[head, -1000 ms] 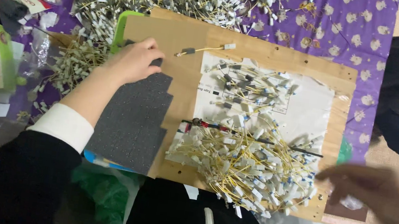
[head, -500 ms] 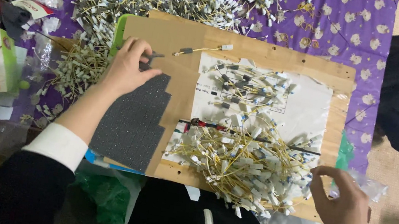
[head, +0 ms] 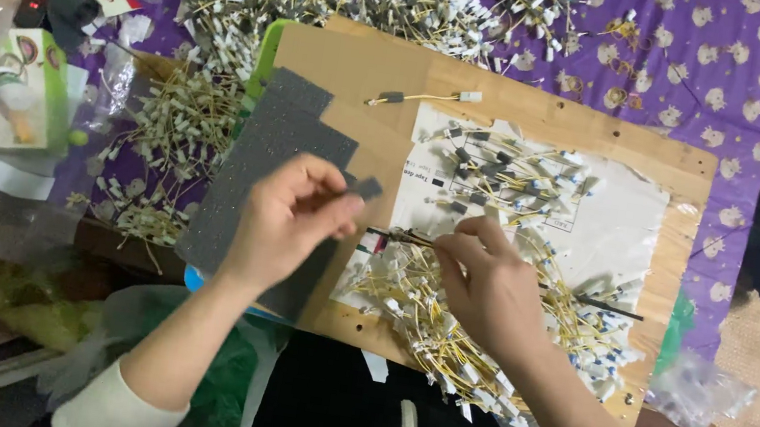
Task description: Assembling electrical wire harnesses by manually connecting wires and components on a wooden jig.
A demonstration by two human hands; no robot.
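A: The small grey foam piece (head: 366,187) sat pinched in the left hand (head: 285,220), over the wooden board's (head: 360,72) left part, just right of the grey foam sheet (head: 260,152).

B: And the right hand (head: 493,294)?

A: Its fingers were closed narrowly on a thin dark rod (head: 605,305) above the yellow wire bundle (head: 441,341), at the board's middle.

Two hands are at work: the left hand (head: 285,220) and the right hand (head: 488,288). One wooden board (head: 534,106) carries one grey foam sheet (head: 274,159) at nine o'clock and one white paper sheet (head: 621,228) toward three. One loose wire piece (head: 421,98) lies alone at twelve. One small green box (head: 26,89) sits far at nine. The yellow wire pieces (head: 479,356) are too many and tangled to count, perhaps several hundred.
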